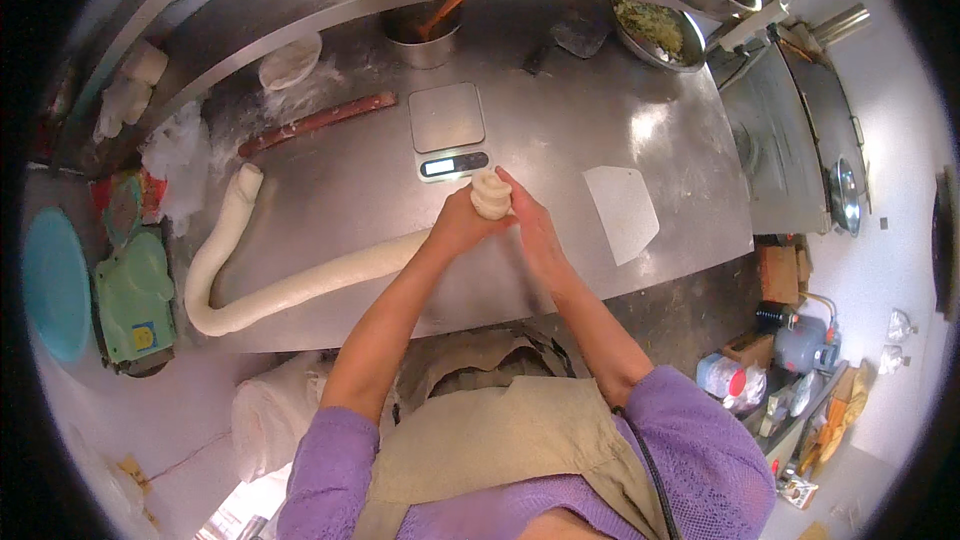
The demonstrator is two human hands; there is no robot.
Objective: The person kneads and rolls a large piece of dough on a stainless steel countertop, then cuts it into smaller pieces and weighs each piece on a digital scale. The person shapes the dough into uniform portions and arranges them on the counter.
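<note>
My left hand is closed around the end of a thick dough rope, whose twisted tip pokes up above the fingers. Against the other side of that tip lies my right hand, its fingers extended and touching the dough. From my left hand the dough rope runs left along the steel table, bends near the edge and goes back up. Just beyond the hands stands a digital kitchen scale with a bare platform and a lit display. To the right lies a flat white dough scraper.
A red-brown rolling pin lies behind the dough, near a floury bowl. Farther back are a metal pot and a bowl of chopped greens. A steel shelf overhangs the table's rear. A green appliance stands left.
</note>
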